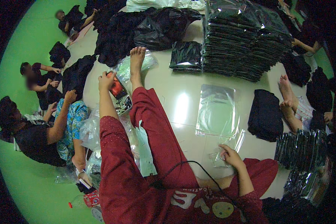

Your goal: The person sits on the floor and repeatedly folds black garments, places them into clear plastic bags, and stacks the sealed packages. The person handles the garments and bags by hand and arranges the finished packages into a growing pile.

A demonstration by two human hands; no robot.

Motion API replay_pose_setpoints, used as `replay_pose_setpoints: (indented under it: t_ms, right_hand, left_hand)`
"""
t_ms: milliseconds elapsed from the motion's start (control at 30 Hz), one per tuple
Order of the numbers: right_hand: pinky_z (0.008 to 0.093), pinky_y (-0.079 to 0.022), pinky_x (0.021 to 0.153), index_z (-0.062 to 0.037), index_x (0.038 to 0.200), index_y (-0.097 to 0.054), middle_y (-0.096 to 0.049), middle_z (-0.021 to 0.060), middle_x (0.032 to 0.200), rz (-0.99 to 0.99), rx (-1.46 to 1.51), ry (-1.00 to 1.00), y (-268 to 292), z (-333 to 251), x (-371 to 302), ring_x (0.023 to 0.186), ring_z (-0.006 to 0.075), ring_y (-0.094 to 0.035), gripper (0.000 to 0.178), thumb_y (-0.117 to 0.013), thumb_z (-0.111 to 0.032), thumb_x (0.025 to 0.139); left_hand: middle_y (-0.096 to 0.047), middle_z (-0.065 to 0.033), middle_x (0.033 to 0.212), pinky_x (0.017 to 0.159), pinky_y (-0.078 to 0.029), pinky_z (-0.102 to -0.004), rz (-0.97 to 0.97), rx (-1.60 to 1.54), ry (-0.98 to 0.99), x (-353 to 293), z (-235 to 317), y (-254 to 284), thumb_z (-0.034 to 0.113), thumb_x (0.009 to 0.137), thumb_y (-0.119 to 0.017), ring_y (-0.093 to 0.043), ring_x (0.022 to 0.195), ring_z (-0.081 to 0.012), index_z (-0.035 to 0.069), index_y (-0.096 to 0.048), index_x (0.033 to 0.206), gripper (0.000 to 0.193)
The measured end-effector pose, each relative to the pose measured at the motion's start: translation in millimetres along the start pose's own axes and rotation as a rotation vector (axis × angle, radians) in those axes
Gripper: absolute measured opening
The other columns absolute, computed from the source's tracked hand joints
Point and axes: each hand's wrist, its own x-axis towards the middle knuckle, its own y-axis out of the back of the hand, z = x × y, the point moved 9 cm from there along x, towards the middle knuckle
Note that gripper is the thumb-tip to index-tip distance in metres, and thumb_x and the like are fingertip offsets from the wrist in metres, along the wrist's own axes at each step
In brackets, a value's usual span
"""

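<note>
Left hand (106, 80): placed at a phone (117, 89) with an orange-red screen; whether it is gripped or merely touched cannot be told. Phone best laid aside before film is handled, so that both hands are freed.
Clear sleeve (217, 110): laid flat on the pale floor (175, 140), ahead of the right hand; best kept smooth, its mouth found before lifting.
Right hand (233, 156): fingers bent narrowly at loose clear film (215, 159); firmness of pinch cannot be told. Layers best parted by a light rub, without tugging.
Folded black garment (266, 115): set to the right of the sleeve, apart from it; folds best kept square when handled.
Red-capped bottle (78, 202): tipped on its side; contents not discernible.
Black plastic bag (158, 30): rested beside dark cloth (114, 39); contents hidden.
Small packet pile (186, 56): dark contents, glossy film.
Large packet stack (246, 48): dark contents, layered under glossy film.
Right-side packets (302, 149): dark contents, crowded closely together.
</note>
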Motion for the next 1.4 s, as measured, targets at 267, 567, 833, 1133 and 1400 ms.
replay_pose_setpoints:
  t_ms: [267,567,833,1133,1400]
  right_hand:
    - [0.0273,-0.046,0.064,-0.0137,0.123,-0.044,-0.061,0.0081,0.081,0.047,0.096,0.023,3,6,0,0.067,0.0162,-0.056,0.058,-0.038,0.011,0.071]
    - [0.0226,-0.044,0.064,-0.0103,0.126,-0.042,-0.056,0.0056,0.083,-0.005,0.287,-0.035,2,4,0,0.068,0.0111,-0.053,0.062,-0.034,0.016,0.07]
    - [0.023,-0.046,0.062,-0.0089,0.125,-0.041,-0.058,0.0085,0.083,0.012,0.373,-0.041,3,6,2,0.066,0.0123,-0.055,0.058,-0.036,0.016,0.073]
    - [0.0233,-0.046,0.064,-0.0095,0.126,-0.041,-0.058,0.009,0.082,0.015,0.349,-0.026,3,17,6,0.066,0.0132,-0.056,0.059,-0.035,0.017,0.074]
    - [0.0236,-0.045,0.063,-0.0094,0.126,-0.04,-0.058,0.0081,0.081,-0.004,0.366,-0.069,4,18,6,0.067,0.0128,-0.056,0.061,-0.035,0.017,0.072]
  left_hand:
    - [-0.041,-0.0231,0.117,0.082,-0.046,-0.0454,0.018,0.266,0.161,-20,24,7,0.055,0.067,-0.061,-0.049,0.104,-0.0414,0.014,-0.04,0.121,0.072]
    - [-0.041,-0.0228,0.116,0.079,-0.047,-0.0455,0.09,0.248,0.189,-30,29,16,0.049,0.065,-0.063,-0.049,0.102,-0.0425,0.013,-0.044,0.117,0.066]
    - [-0.046,-0.022,0.108,0.073,-0.05,-0.0415,0.21,0.392,0.158,-38,41,25,0.051,0.06,-0.069,-0.054,0.093,-0.0404,0.01,-0.048,0.109,0.067]
    - [-0.046,-0.0214,0.105,0.071,-0.051,-0.0412,0.304,0.359,0.231,-46,36,35,0.05,0.059,-0.071,-0.054,0.092,-0.0401,0.01,-0.049,0.108,0.067]
    - [-0.045,-0.0214,0.105,0.064,-0.052,-0.0419,0.387,0.345,0.249,-52,34,43,0.048,0.057,-0.072,-0.054,0.091,-0.0397,0.009,-0.048,0.106,0.067]
